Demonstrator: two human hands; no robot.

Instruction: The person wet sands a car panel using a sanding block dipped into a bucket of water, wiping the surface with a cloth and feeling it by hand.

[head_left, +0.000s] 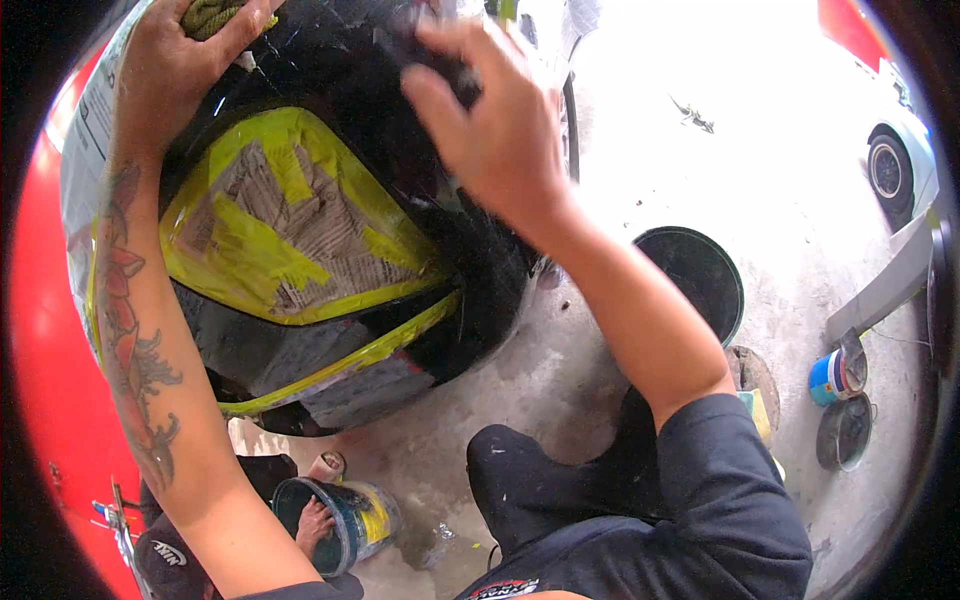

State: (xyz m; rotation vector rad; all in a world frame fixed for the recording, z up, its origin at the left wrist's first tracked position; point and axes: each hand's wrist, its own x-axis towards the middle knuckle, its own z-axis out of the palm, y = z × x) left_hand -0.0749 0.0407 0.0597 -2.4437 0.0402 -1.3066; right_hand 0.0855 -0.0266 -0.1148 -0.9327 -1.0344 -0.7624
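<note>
Nearest is one dark shirt (735, 500) with lettering on its chest, cut off at the lower edge. On the floor (780, 200), just beyond the person's knee, lies one tipped bucket (372, 525) with a yellow label, its print too small to read; one co-worker's hand (315, 525) reaches into its mouth. The co-worker's dark clothing (172, 565) bears one white logo with lettering.

Farther forward, one black car panel (488, 268) fills the upper left, its rounded corner bulging toward the person's right. It bears one masked patch (330, 240) of printed paper framed in yellow-green tape, the print unreadable. The patch's long axis slants from upper left to lower right, its narrow end rightward. One tape strip (350, 363) follows the panel's lower edge.

Two hands are at the panel's upper part. The left hand (175, 65) is on one green-yellow cloth (208, 18), thumb along it; with the fingertips cut off, I cannot tell how firmly it grips. The right hand (505, 125) is blurred, thumb and forefinger spread apart; whether it holds anything is unclear.

Beyond stand one black tub (700, 275), one blue tin (825, 378) and one dark pail (845, 432). Farthest right, one pale car (925, 160) shows one wheel (888, 165).
</note>
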